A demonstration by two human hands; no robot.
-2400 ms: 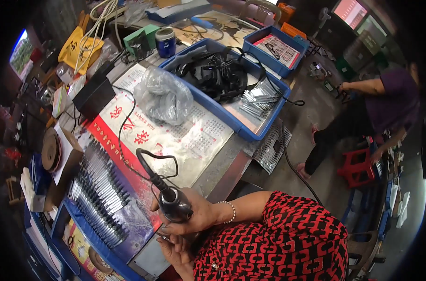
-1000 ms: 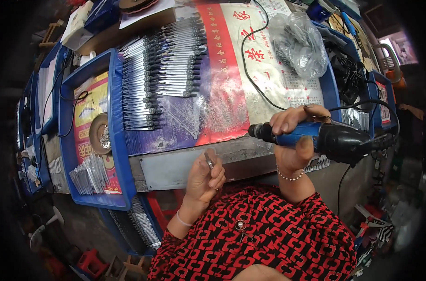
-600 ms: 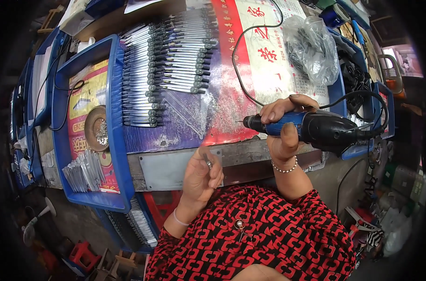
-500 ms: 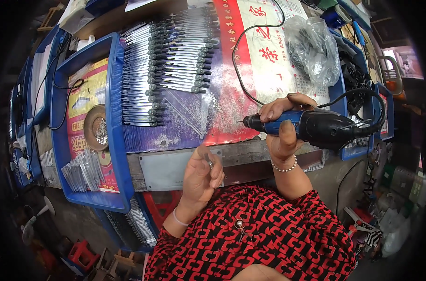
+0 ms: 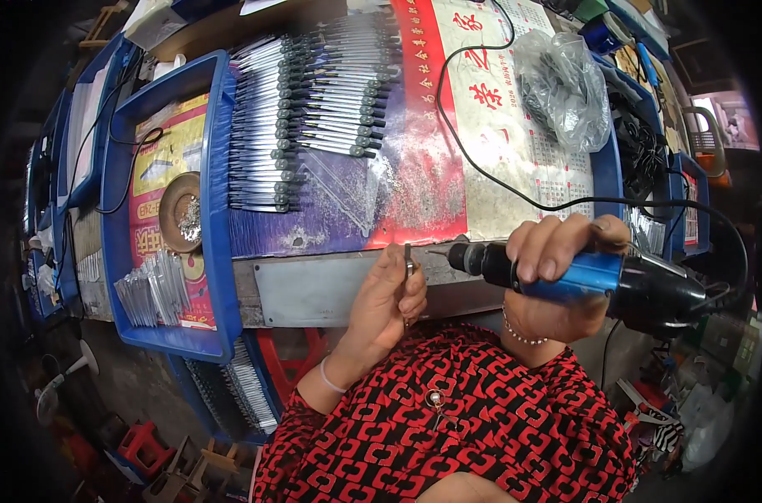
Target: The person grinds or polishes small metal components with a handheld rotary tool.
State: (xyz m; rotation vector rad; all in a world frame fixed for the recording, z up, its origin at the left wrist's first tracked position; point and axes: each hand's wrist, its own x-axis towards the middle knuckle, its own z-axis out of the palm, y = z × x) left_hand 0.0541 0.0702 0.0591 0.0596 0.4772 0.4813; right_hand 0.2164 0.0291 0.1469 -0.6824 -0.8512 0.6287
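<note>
My right hand (image 5: pixel 557 264) is wrapped round a blue and black electric screwdriver (image 5: pixel 586 275), held level above the table's front edge. Its thin bit points left, close to a small dark metal piece (image 5: pixel 409 261) pinched upright between the thumb and fingers of my left hand (image 5: pixel 385 298); whether they touch is hard to tell. Beyond my hands, slim silver rods (image 5: pixel 264 126) with dark ends lie in two columns on the sheet-covered table. A round brown bowl (image 5: pixel 170 220) of tiny silver parts stands in the blue tray (image 5: pixel 223 277) at left, behind a bundle of flat silver strips (image 5: pixel 150 289).
A black cord (image 5: pixel 523 197) runs across the printed sheets to the screwdriver. At the back right lies a clear plastic bag (image 5: pixel 570 92) beside a blue bin with black cables (image 5: pixel 637 142). Pale metal filings (image 5: pixel 427 193) are scattered over the sheets. A grey plate (image 5: pixel 305 293) covers part of the table's front edge.
My right hand has lowered the screwdriver and brought it nearer to me, its bit now beside the small piece. My left hand has risen and moved right towards it.
</note>
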